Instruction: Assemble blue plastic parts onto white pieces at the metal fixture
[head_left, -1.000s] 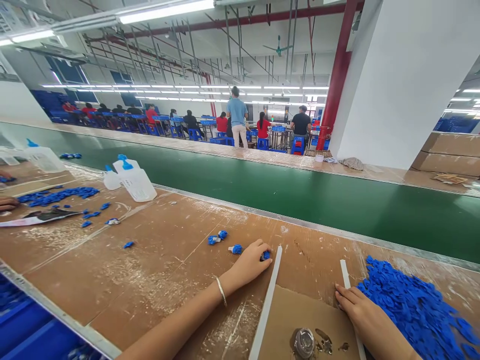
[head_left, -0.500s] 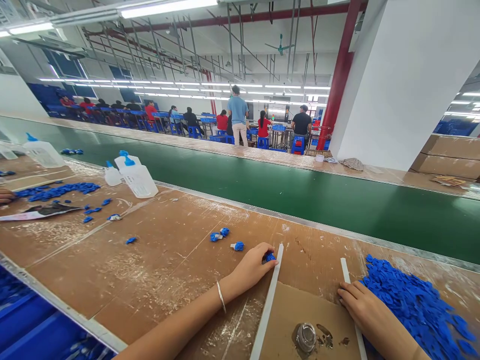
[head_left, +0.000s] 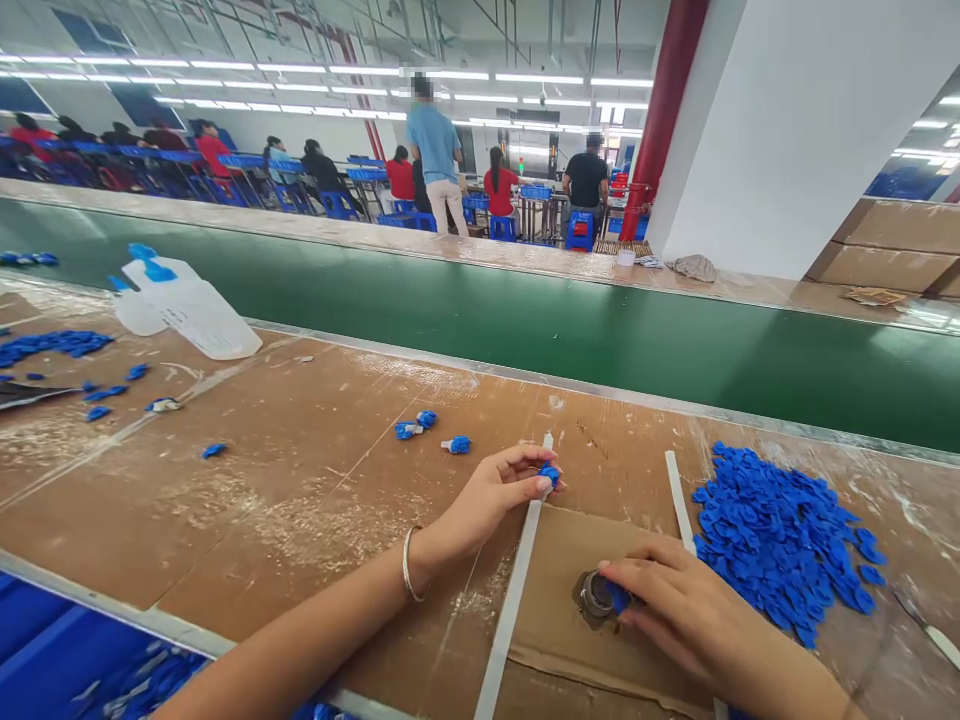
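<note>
My left hand (head_left: 491, 495) is lifted just off the brown worktable, pinching a small blue plastic piece (head_left: 550, 474) between thumb and fingertips. My right hand (head_left: 679, 610) rests on a cardboard sheet (head_left: 555, 590) and presses another small blue piece (head_left: 618, 597) against a little round metal cup (head_left: 592, 593). A big heap of the same blue pieces (head_left: 780, 535) lies just right of that hand. Two white strips (head_left: 514, 590) border the cardboard.
Three loose blue pieces (head_left: 427, 430) lie left of my left hand. White squeeze bottles with blue caps (head_left: 187, 310) stand at far left. A green conveyor belt (head_left: 525, 320) runs behind the table. Blue bins (head_left: 67, 670) sit below the near edge. Several people work in the background.
My left hand has lifted the blue piece off the table. My right hand has moved left from the heap's edge to the metal cup, carrying a blue piece. The view tilted down.
</note>
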